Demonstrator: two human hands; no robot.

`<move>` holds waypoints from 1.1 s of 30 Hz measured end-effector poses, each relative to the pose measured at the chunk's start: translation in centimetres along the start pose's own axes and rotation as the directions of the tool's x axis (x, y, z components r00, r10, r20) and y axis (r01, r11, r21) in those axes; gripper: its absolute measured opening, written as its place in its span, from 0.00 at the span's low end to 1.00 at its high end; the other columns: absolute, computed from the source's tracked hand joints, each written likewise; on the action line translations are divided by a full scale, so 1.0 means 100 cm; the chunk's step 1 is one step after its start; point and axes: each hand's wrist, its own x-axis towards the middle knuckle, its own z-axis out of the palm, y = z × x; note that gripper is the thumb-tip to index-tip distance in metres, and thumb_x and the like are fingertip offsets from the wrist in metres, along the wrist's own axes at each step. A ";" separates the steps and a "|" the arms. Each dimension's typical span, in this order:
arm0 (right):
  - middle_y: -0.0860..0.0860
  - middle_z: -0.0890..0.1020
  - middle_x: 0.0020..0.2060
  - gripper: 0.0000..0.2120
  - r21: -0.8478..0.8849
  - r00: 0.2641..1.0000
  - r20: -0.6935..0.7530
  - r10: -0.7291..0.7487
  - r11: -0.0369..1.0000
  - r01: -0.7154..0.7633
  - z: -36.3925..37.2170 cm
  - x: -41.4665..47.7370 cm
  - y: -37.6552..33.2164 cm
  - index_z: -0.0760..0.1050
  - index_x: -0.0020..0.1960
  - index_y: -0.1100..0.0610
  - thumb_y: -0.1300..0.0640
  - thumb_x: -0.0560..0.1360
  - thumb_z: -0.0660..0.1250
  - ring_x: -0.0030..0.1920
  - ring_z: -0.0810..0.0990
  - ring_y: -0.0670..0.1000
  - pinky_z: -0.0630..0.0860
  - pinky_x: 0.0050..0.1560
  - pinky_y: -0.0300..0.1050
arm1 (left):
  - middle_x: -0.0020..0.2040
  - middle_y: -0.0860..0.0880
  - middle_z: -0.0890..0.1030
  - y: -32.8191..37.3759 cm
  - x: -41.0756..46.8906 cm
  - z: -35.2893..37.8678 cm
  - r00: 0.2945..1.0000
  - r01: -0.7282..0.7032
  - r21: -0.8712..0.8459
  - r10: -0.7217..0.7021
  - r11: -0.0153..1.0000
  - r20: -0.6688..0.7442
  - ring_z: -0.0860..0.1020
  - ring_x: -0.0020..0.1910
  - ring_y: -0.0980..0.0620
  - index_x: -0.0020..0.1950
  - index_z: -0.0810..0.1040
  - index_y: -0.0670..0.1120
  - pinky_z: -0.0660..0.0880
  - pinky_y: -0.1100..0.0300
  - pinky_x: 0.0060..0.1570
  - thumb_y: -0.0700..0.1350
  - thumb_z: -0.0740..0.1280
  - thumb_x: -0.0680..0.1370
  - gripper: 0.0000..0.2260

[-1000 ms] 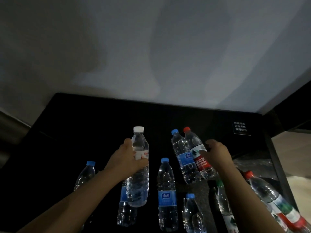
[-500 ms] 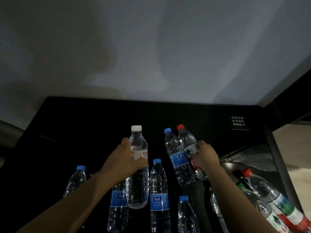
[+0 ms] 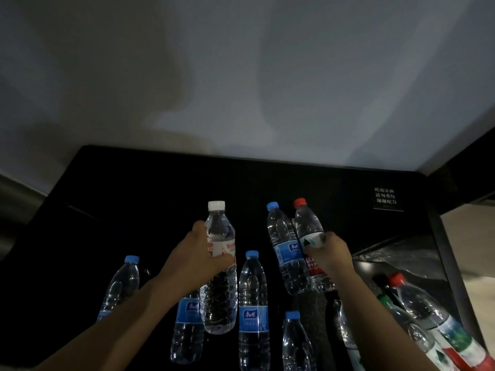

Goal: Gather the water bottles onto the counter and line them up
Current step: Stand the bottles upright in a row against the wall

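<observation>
white-capped bottle [image 3: 220,266] in left hand [image 3: 197,257], red-capped bottle [image 3: 308,234] in right hand [image 3: 330,254]

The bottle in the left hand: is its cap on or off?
On: a white cap sits on the neck of the bottle, which the left hand grips around its label.

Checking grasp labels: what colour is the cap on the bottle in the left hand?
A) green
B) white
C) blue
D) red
B: the left hand grips the white-capped bottle, while the right hand holds the red-capped bottle.
</observation>
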 end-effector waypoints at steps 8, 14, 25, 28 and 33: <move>0.52 0.79 0.44 0.17 0.074 0.986 -0.120 -0.114 0.990 0.123 -0.015 -0.049 -0.016 0.70 0.51 0.56 0.54 0.69 0.74 0.40 0.80 0.52 0.75 0.33 0.44 | 0.52 0.54 0.76 -0.013 -0.005 -0.016 0.999 -0.047 -0.072 0.046 0.996 -0.006 0.77 0.46 0.59 0.58 0.63 0.55 0.73 0.64 0.37 0.57 0.72 0.68 0.26; 0.49 0.80 0.39 0.13 0.151 0.963 -0.161 -0.215 0.959 0.239 -0.009 -0.105 -0.067 0.70 0.44 0.49 0.55 0.69 0.75 0.36 0.81 0.49 0.81 0.35 0.46 | 0.52 0.52 0.77 -0.037 -0.019 -0.049 0.991 -0.135 -0.119 0.131 0.984 -0.039 0.77 0.45 0.59 0.57 0.62 0.54 0.73 0.64 0.38 0.56 0.73 0.68 0.25; 0.35 0.82 0.39 0.15 0.302 0.904 -0.167 -0.394 0.852 0.427 0.069 -0.189 -0.183 0.73 0.45 0.43 0.52 0.66 0.78 0.40 0.80 0.32 0.71 0.32 0.22 | 0.50 0.51 0.78 -0.128 -0.070 -0.150 0.964 -0.203 -0.188 0.163 0.961 -0.208 0.79 0.45 0.55 0.58 0.66 0.50 0.77 0.58 0.43 0.49 0.76 0.67 0.26; 0.31 0.81 0.42 0.16 0.316 0.897 -0.148 -0.416 0.840 0.441 0.088 -0.203 -0.207 0.72 0.47 0.41 0.50 0.66 0.78 0.42 0.79 0.30 0.71 0.33 0.21 | 0.50 0.51 0.79 -0.154 -0.075 -0.172 0.961 -0.190 -0.192 0.143 0.963 -0.236 0.80 0.44 0.55 0.58 0.66 0.51 0.78 0.58 0.43 0.49 0.76 0.68 0.25; 0.42 0.81 0.43 0.18 0.310 0.891 -0.150 -0.429 0.835 0.454 0.113 -0.210 -0.244 0.71 0.46 0.39 0.52 0.66 0.77 0.43 0.79 0.31 0.73 0.32 0.24 | 0.50 0.51 0.78 -0.184 -0.066 -0.192 0.952 -0.126 -0.164 0.072 0.978 -0.297 0.79 0.43 0.54 0.57 0.66 0.50 0.78 0.56 0.42 0.52 0.76 0.65 0.27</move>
